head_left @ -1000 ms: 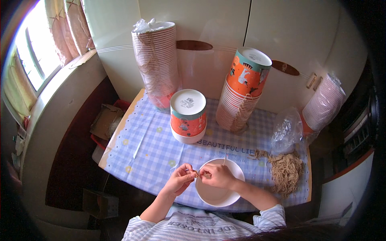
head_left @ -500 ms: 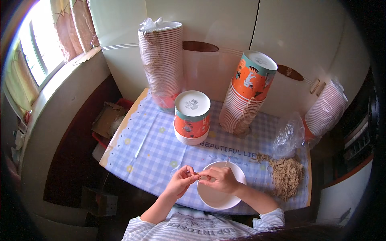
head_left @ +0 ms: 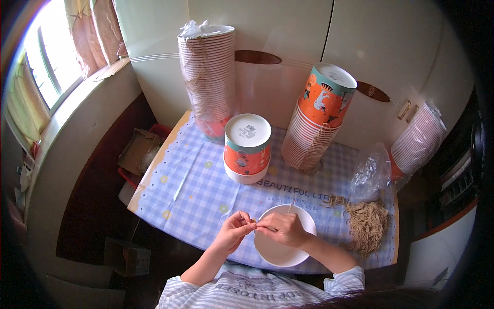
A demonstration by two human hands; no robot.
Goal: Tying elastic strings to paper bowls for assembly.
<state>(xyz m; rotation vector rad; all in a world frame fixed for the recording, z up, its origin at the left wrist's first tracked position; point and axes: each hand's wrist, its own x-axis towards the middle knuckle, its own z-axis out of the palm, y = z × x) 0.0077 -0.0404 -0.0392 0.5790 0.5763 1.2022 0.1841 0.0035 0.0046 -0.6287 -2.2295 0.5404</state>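
Observation:
My left hand (head_left: 236, 230) and my right hand (head_left: 282, 228) meet fingertip to fingertip, both pinched closed. What they pinch is too small to make out. Below my right hand sits a white paper bucket (head_left: 280, 256), mouth up, its left rim close under the meeting fingertips. A thin pale strand (head_left: 289, 208) shows at the bucket's far rim, behind my right hand. Right of the bucket lies a tangled heap of tan string (head_left: 368, 226). Beyond my hands a short stack of orange and teal paper buckets (head_left: 246, 159) stands upside down.
Behind stand a tall plastic-wrapped bucket stack (head_left: 207, 77) and another tall orange stack (head_left: 315, 123) with string hanging on it. A clear plastic bag (head_left: 371, 175) and a wrapped stack (head_left: 419, 139) are at the right. A blue checked cloth (head_left: 180, 201) covers the table.
The whole view has shifted slightly. My hands stay pinched together over the bucket's left rim, with only a small movement of the fingers.

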